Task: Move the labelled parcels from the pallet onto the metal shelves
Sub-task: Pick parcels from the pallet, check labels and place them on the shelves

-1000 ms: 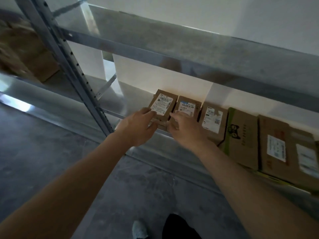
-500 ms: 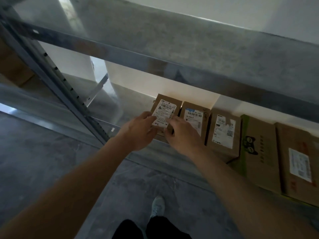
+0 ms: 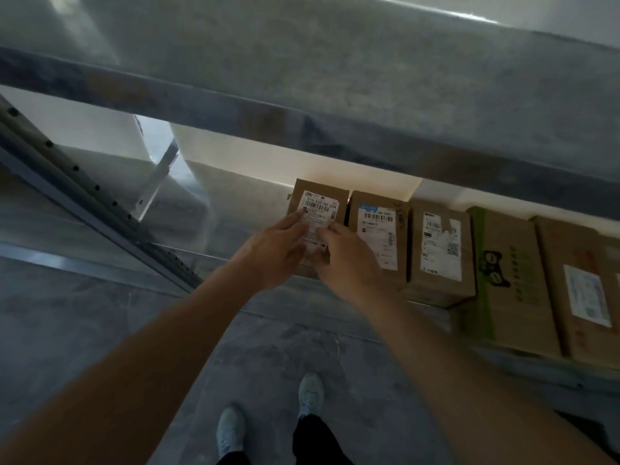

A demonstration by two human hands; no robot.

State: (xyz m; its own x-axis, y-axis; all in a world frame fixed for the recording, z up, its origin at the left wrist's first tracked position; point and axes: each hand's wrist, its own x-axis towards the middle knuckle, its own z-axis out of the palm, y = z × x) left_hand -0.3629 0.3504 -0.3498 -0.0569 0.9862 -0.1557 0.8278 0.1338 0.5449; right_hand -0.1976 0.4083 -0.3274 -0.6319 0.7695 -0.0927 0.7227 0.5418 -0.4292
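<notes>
Head view, looking down at the lower metal shelf (image 3: 214, 250). Upper shelf (image 3: 335, 78) fills the top of the frame, 10 to 2 o'clock.

Row of cardboard parcels on the lower shelf, running from centre toward 3 o'clock, sides touching or just beside each other:
- small labelled parcel (image 3: 320, 204), leftmost, white barcode label face-up
- second parcel (image 3: 377, 229) with a blue-topped white label, just right of it
- third parcel (image 3: 439, 250) with a torn white label
- larger box with green edge and black cat print (image 3: 503, 280)
- further box with a white label (image 3: 577, 290) at 3 o'clock, blurred

Left hand (image 3: 271, 253): fingers extended, tips lying on the left half of the small parcel's label. No curl round the box edge visible; reads as pressing or touching, not grasping.

Right hand (image 3: 349, 260): fingers reach onto the right half of the same label, tips next to those of the left hand. Thumb hidden; cannot tell whether it hooks the near edge of the box.

The small parcel sits on the shelf at the left end of the row, near edge hidden under both hands.

Perforated grey upright (image 3: 100, 203) runs diagonally at 9 o'clock. Grey concrete floor (image 3: 100, 313) below. Two light shoes (image 3: 310, 394) at 6 o'clock.
</notes>
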